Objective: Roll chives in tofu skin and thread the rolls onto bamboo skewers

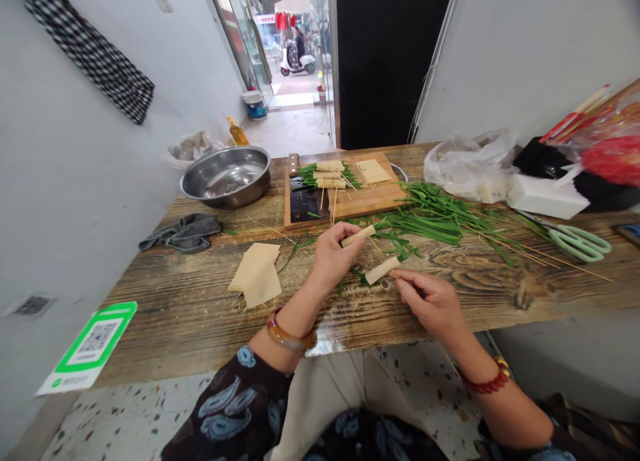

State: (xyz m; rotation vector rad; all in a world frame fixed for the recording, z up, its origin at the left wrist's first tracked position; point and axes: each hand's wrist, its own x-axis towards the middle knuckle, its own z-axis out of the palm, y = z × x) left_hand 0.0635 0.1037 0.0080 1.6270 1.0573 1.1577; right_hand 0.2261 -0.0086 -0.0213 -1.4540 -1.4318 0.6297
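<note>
My left hand (337,254) is closed around a pale tofu-skin roll (361,235) with green chives poking out of its end. My right hand (430,297) pinches a thin wooden skewer (379,249), which slants up and left toward that roll. A second roll (382,271), chives showing at both ends, sits along the skewer just beyond my right fingertips; it appears threaded on it. Loose chives (430,224) are spread beyond my hands. Left of my left hand lie several flat tofu-skin sheets (257,274). Finished-looking skewered rolls (329,174) rest on the cutting board (370,201).
A knife (304,201) lies on the board, beside more stacked sheets (373,171). At left are a steel basin (227,177) and a grey cloth (183,233). Green-handled scissors (575,241), spare skewers (540,255), a plastic bag (470,164) and a tissue pack (547,197) are at right.
</note>
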